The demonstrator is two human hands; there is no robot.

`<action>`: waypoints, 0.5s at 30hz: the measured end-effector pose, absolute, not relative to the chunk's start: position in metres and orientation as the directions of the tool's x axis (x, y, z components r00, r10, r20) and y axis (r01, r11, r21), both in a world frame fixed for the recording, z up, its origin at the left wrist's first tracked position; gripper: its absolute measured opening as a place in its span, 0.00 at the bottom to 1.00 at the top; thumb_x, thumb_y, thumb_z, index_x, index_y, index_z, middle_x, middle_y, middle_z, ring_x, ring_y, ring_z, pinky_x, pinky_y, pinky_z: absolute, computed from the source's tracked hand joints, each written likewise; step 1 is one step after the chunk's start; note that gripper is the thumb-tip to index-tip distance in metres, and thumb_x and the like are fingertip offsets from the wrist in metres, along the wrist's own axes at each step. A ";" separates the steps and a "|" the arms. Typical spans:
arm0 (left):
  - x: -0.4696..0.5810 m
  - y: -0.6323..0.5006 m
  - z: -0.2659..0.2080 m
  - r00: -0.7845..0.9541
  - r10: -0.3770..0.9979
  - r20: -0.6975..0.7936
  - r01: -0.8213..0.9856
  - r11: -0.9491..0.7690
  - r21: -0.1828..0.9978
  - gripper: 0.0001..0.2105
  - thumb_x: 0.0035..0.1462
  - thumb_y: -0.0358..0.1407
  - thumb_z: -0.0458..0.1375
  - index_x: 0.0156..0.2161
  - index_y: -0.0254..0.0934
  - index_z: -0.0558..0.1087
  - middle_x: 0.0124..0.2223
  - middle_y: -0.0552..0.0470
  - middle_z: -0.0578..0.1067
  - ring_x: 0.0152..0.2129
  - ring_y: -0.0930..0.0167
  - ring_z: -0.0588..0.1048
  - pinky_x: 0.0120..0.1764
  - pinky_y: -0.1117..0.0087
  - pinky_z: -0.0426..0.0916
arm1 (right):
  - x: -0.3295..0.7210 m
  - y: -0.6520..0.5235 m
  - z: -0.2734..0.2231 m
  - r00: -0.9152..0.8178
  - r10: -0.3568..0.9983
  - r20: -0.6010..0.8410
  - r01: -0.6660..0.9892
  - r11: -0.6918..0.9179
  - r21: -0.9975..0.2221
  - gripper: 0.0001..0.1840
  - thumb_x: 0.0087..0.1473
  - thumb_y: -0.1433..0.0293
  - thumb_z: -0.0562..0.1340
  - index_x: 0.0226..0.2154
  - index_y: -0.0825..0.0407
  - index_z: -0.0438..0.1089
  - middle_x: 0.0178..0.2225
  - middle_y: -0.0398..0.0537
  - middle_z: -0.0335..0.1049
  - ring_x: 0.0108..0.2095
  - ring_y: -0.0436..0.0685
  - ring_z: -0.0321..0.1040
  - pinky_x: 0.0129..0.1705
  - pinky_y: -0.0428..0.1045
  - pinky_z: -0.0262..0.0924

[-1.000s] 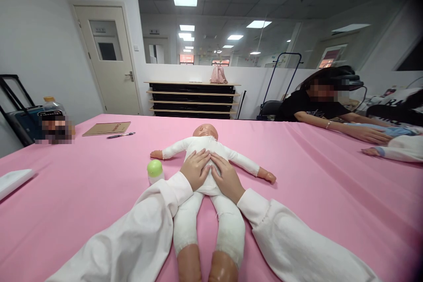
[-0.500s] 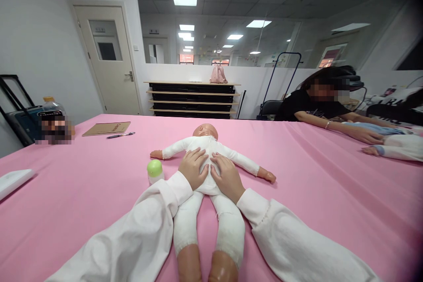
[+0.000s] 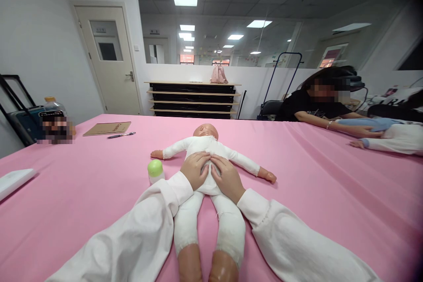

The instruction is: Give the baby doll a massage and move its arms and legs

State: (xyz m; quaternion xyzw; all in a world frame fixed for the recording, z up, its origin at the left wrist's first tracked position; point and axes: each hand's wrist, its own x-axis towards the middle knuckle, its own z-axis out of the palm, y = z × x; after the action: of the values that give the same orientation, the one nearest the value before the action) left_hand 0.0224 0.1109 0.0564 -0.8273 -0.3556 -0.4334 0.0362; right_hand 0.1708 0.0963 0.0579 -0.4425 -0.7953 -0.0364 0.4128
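A baby doll (image 3: 211, 188) with a white cloth body lies stretched out on the pink-covered table, its head at the far end and its legs toward me. My left hand (image 3: 194, 170) rests flat on the left side of its belly, fingers extended and lying together. On the right side my right hand (image 3: 227, 177) lies the same way, fingers extended. The fingertips of both hands meet near the middle of the doll's trunk. Just left of my left hand stands a small white bottle with a green cap (image 3: 155, 169).
A brown notebook (image 3: 107, 128) and a pen (image 3: 121, 135) lie at the far left, near a large bottle (image 3: 54, 112). A white object (image 3: 16, 181) sits at the left edge. At right, a co-worker (image 3: 313, 101) handles another doll (image 3: 399, 139).
My fingers have closed together, and the fingertips have slid inward until they meet on the doll's trunk. At right, the co-worker's doll and its arm have shifted left.
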 end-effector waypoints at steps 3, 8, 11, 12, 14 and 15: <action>0.023 0.110 0.057 0.379 0.605 0.701 0.676 -0.698 0.237 0.18 0.53 0.30 0.48 0.50 0.36 0.65 0.53 0.47 0.68 0.53 0.66 0.62 0.54 0.54 0.56 | 0.171 0.098 0.057 -0.298 0.713 0.634 0.730 0.599 -0.330 0.21 0.53 0.71 0.49 0.50 0.55 0.62 0.53 0.53 0.61 0.54 0.57 0.56 0.56 0.58 0.53; 0.023 0.109 0.058 0.361 0.664 0.655 0.755 -0.620 0.213 0.22 0.52 0.31 0.50 0.54 0.38 0.61 0.59 0.48 0.60 0.57 0.63 0.54 0.55 0.50 0.53 | 0.170 0.099 0.058 -0.296 0.794 0.530 0.772 0.526 -0.357 0.27 0.53 0.71 0.48 0.56 0.56 0.53 0.59 0.52 0.49 0.60 0.58 0.45 0.59 0.62 0.44; 0.022 0.109 0.057 0.355 0.629 0.692 0.736 -0.644 0.207 0.20 0.52 0.31 0.50 0.52 0.37 0.64 0.57 0.46 0.63 0.56 0.63 0.58 0.55 0.50 0.54 | 0.171 0.100 0.056 -0.290 0.789 0.542 0.770 0.528 -0.358 0.27 0.53 0.70 0.48 0.56 0.56 0.53 0.59 0.54 0.49 0.60 0.58 0.45 0.58 0.63 0.45; 0.022 0.109 0.056 0.356 0.602 0.714 0.719 -0.665 0.202 0.19 0.52 0.31 0.50 0.50 0.36 0.65 0.55 0.46 0.65 0.55 0.63 0.60 0.55 0.51 0.55 | 0.171 0.100 0.055 -0.293 0.773 0.562 0.761 0.545 -0.352 0.26 0.54 0.70 0.49 0.55 0.56 0.55 0.58 0.54 0.51 0.59 0.58 0.47 0.58 0.62 0.46; 0.022 0.110 0.055 0.358 0.537 0.764 0.675 -0.714 0.185 0.16 0.52 0.29 0.49 0.46 0.36 0.69 0.49 0.46 0.71 0.51 0.65 0.66 0.53 0.54 0.59 | 0.172 0.100 0.053 -0.296 0.726 0.621 0.741 0.585 -0.330 0.23 0.54 0.70 0.49 0.51 0.57 0.61 0.55 0.56 0.57 0.57 0.58 0.52 0.57 0.60 0.51; 0.022 0.111 0.054 0.359 0.504 0.786 0.652 -0.738 0.175 0.14 0.52 0.29 0.49 0.43 0.36 0.71 0.47 0.46 0.73 0.48 0.66 0.68 0.52 0.55 0.61 | 0.173 0.100 0.052 -0.294 0.700 0.651 0.731 0.603 -0.318 0.21 0.54 0.70 0.50 0.49 0.57 0.64 0.53 0.56 0.61 0.55 0.58 0.56 0.56 0.59 0.53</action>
State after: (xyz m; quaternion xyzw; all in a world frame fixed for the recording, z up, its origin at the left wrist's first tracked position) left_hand 0.0216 0.1108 0.0541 -0.8199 -0.3525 -0.4433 0.0836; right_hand 0.1729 0.0997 0.0523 -0.4450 -0.8040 -0.0201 0.3938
